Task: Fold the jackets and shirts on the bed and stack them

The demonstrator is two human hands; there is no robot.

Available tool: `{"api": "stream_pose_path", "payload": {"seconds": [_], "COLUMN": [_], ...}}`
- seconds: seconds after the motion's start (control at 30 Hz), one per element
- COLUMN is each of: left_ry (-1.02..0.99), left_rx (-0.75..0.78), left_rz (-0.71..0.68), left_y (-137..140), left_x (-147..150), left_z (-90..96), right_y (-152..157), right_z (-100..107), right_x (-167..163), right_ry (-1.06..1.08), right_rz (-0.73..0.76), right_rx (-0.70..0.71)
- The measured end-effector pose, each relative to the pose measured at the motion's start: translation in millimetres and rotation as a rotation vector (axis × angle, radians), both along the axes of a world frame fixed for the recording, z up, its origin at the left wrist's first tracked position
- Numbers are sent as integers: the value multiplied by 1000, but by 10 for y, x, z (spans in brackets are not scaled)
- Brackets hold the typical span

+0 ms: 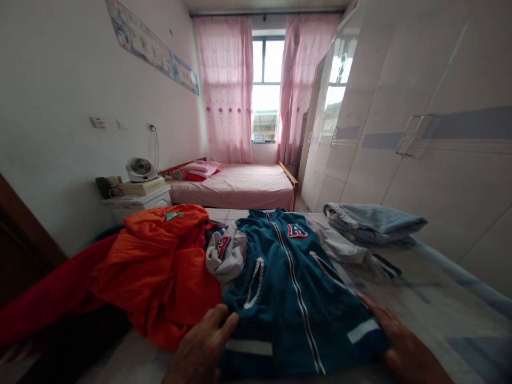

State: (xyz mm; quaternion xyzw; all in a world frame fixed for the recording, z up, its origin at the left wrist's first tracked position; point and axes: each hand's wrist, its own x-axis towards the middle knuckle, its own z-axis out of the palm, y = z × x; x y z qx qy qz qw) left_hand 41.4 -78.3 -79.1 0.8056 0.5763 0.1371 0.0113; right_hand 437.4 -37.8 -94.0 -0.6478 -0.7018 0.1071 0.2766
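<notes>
A teal zip jacket (288,298) with pale sleeves and a red-and-white letter patch lies front up, its white-edged zipper closed. At its lower left edge, my left hand (204,344) has thumb and fingers closed on the fabric. My right hand (408,344) holds the lower right side, with its forefinger stretched along the edge and its thumb near the hem. The left sleeve (226,250), marked with a red number, is bunched up; the right sleeve (344,245) stretches outward. The undersides of both hands are hidden.
Orange and red clothing (160,272) is heaped left of the jacket. A folded blue-grey cloth (376,221) lies at the back right of the pale-covered bed (432,288). Beyond are a pink bed (240,186), a small fan (141,168) on a cabinet, and a white wardrobe (400,96) along the right.
</notes>
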Motion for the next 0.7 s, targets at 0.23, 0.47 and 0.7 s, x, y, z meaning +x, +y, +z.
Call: {"api": "stream_pose_path", "payload": {"seconds": [0.23, 0.47, 0.7], "left_ry": [-373, -8, -172], "left_rx": [633, 287, 438], "left_rz": [-47, 39, -47], "left_y": [28, -130, 19], "left_x": [-82, -214, -150], "left_z": [528, -36, 153], "right_y": [-67, -159, -49], "right_z": [403, 36, 217], "right_x": [-9, -7, -30], "right_ry": [-9, 0, -69], "right_rz": [-197, -114, -44], "right_rx": [278, 41, 240]}}
